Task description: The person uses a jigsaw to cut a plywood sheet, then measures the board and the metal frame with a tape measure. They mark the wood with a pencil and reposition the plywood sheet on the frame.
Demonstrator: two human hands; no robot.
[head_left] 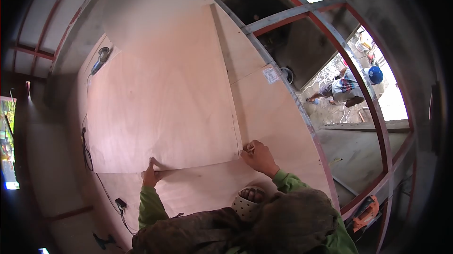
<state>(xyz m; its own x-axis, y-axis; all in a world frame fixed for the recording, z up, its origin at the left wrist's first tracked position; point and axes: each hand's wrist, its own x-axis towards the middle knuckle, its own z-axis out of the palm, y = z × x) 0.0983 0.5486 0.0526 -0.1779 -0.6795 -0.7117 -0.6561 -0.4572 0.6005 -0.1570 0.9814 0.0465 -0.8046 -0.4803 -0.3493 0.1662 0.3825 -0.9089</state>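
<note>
A large plywood sheet point(160, 107) lies flat over more plywood point(203, 185). At its near edge, toward the left, my left hand point(149, 174) grips the sheet, one finger on top and the others at the edge. My right hand point(260, 158) is closed at the sheet's near right corner. A small, thin light thing shows between its fingers, too small to name. My foot in a pale perforated clog point(248, 198) rests on the plywood between my arms.
An angle grinder point(100, 60) lies at the far left, its cord running along that side to a black plug point(121, 204). Metal framing point(330, 22) borders an opening on the right. An orange power tool point(366, 212) sits at lower right. Beyond the frame, a person point(347, 86) in a blue cap bends.
</note>
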